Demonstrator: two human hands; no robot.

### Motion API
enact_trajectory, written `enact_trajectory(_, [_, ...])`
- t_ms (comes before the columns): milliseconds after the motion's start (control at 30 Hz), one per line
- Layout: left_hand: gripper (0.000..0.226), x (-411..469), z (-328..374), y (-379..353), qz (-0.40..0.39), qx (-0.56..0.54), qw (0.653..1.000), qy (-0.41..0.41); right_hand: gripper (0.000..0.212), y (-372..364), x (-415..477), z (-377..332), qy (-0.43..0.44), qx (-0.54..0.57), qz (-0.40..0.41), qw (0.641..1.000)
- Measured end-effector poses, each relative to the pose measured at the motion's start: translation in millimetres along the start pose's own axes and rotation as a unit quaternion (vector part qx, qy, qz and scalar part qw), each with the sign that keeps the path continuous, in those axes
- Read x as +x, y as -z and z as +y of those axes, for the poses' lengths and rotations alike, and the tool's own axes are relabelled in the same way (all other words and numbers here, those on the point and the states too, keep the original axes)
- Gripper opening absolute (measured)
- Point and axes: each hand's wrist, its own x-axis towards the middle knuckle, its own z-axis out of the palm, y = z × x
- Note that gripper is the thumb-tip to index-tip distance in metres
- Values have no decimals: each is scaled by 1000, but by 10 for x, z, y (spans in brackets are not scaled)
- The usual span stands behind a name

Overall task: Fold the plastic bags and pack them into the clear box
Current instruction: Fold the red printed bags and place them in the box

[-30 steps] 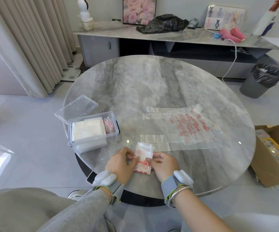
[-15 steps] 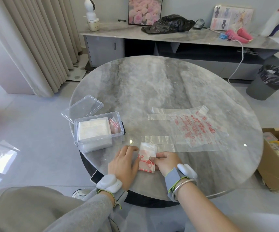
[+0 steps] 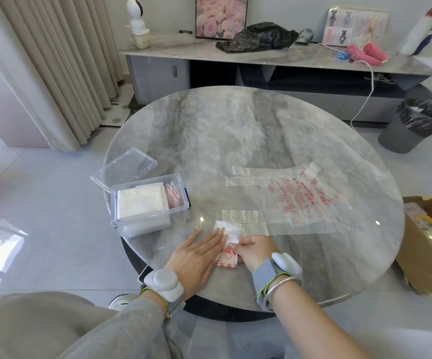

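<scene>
A small folded plastic bag [image 3: 229, 239] with red print lies near the front edge of the round marble table [image 3: 235, 141]. My left hand [image 3: 196, 255] lies flat with straight fingers pressing on the bag's left side. My right hand [image 3: 252, 248] pinches the bag's right edge with curled fingers. A second clear bag [image 3: 295, 200] with red print lies spread flat to the right. The clear box [image 3: 150, 203] stands at the table's left edge, holding white folded bags and some red-printed ones. Its lid [image 3: 124, 168] lies behind it.
A cardboard box [image 3: 427, 244] sits on the floor to the right of the table. A lined grey bin [image 3: 414, 124] stands at the far right. A low sideboard [image 3: 261, 58] with a black bag runs behind the table, and curtains hang at the left.
My left hand has gone from curled at the bag's left edge to lying flat over it. My right hand still holds the right edge. The camera view shifted left.
</scene>
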Motion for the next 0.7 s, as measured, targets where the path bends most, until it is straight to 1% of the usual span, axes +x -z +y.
enact_trajectory(100, [51, -1, 1, -13, -7, 5, 1000, 1, 20, 26, -141, -111, 5, -10, 10, 1000])
enact_trajectory(200, [51, 11, 2, -9, -5, 2, 1000, 4, 18, 91, -300, -212, 16, -29, 34, 999])
enact_trajectory(367, [51, -2, 3, -35, -4, -12, 1000, 12, 5, 173, -435, -247, 6, 17, 31, 999])
enact_trajectory(433, [51, -7, -1, -47, -4, -18, 1000, 17, 19, 181, -425, -218, 5, 4, 35, 999])
enact_trajectory(500, [52, -14, -4, -51, -4, -19, 1000, 19, 25, 178, -410, -178, 22, -32, 45, 998])
enact_trajectory(567, [52, -13, -3, -52, -2, -21, 1000, 19, 23, 182, -413, -157, 35, -58, 52, 996])
enact_trajectory(667, [52, -14, -4, -43, 2, -25, 1000, 18, 9, 164, -444, -168, 28, -24, 40, 998])
enact_trajectory(700, [52, -18, -5, -46, 2, -26, 999, 18, 8, 151, -447, -167, 30, -26, 45, 998])
